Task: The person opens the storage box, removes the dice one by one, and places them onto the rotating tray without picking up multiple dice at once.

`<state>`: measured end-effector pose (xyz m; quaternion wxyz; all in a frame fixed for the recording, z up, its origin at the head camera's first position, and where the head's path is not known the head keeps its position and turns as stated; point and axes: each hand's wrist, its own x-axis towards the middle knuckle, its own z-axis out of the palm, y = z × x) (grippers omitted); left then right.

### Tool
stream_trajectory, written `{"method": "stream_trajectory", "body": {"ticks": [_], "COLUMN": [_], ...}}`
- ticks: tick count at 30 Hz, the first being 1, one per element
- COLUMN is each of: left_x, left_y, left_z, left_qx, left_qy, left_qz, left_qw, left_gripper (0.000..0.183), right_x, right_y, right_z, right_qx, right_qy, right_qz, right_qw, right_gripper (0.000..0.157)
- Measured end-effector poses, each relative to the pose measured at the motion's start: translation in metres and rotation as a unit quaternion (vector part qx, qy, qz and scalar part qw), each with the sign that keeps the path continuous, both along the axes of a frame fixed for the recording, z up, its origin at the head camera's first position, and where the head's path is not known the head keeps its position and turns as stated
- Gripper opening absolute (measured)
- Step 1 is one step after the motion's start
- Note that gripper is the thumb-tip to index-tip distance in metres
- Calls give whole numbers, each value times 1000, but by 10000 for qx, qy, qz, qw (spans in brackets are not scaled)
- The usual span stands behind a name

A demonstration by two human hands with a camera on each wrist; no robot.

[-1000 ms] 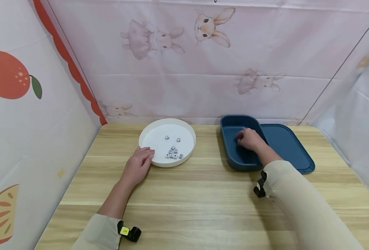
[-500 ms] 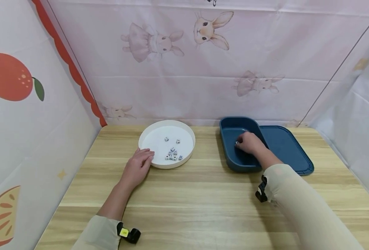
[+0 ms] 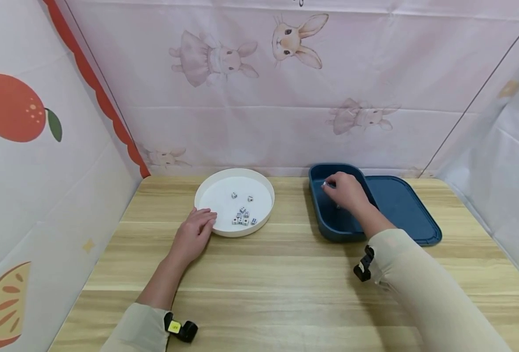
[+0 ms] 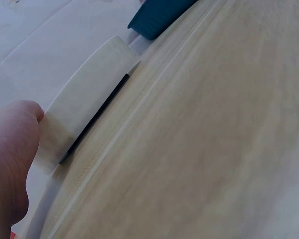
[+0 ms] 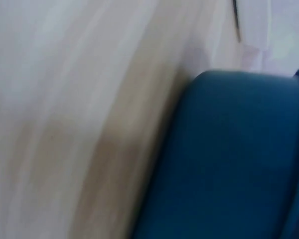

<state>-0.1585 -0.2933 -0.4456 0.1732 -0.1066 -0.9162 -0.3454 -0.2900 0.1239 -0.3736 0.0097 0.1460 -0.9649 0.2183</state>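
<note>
My right hand [image 3: 347,190] is over the blue box [image 3: 340,234] in the head view, pinching a small white die [image 3: 324,184] between thumb and fingertips. Below that hand, another small die [image 3: 338,206] partly shows on the box floor. On the left, a round white tray [image 3: 215,195] holds several dice [image 3: 240,218], most of them clustered toward its near right side. My left hand [image 3: 193,232] grips the tray's near left rim, fingers over the edge. The left wrist view shows its thumb [image 4: 32,112] against the tray wall; the other fingers are hidden there.
A flat blue lid [image 3: 411,210] lies right of the box, partly beneath or behind it. Both containers stand near the back edge of the wooden table [image 3: 277,283], close to the printed cloth backdrop [image 3: 250,127]. The right wrist view shows mainly the box's outer wall [image 5: 229,154].
My right hand has risen and shifted up and left from the box floor with a die in its fingertips, exposing another die below. The left hand and tray stay in place.
</note>
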Motion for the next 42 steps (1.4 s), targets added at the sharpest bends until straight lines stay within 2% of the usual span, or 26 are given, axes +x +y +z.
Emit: {"method": "stream_trajectory", "body": {"ticks": [8, 12, 15, 18, 21, 25, 29, 34, 37, 42], "left_x": [1, 1, 0, 0, 0, 0, -1, -2, -2, -1], "left_y": [0, 0, -2, -4, -5, -5, -1, 2, 1, -4], "left_z": [1, 1, 2, 3, 4, 3, 0, 1, 2, 2], "left_qx": [-16, 14, 20, 0, 14, 35, 44, 61, 49, -7], "left_qy": [36, 45, 20, -28, -51, -57, -58, 36, 97, 49], "left_qz": [-1, -41, -39, -2, -14, -67, -120, -121, -128, -96], "left_qw": [10000, 10000, 10000, 10000, 10000, 10000, 9999, 9999, 9999, 9999], "left_gripper": [27, 26, 26, 26, 27, 27, 26, 25, 25, 25], "right_x": [14, 23, 28, 35, 43, 53, 61, 62, 60, 59], "right_y": [-31, -53, -75, -101, -126, -152, -162, -165, -168, -173], "right_z": [15, 18, 17, 13, 5, -11, -22, -26, -26, -28], "right_qx": [-807, -1407, -1926, -2393, -2780, -3025, -2973, -2240, -1876, -1562], "right_qy": [647, 956, 976, 810, 322, -349, -442, 38, 344, 256], "right_qz": [27, 65, 90, 129, 269, 358, 321, 691, 928, 1083], "right_qw": [9946, 9854, 9764, 9675, 9597, 9518, 9532, 9721, 9772, 9814], "right_gripper": [33, 29, 31, 30, 28, 27, 28, 28, 27, 30]}}
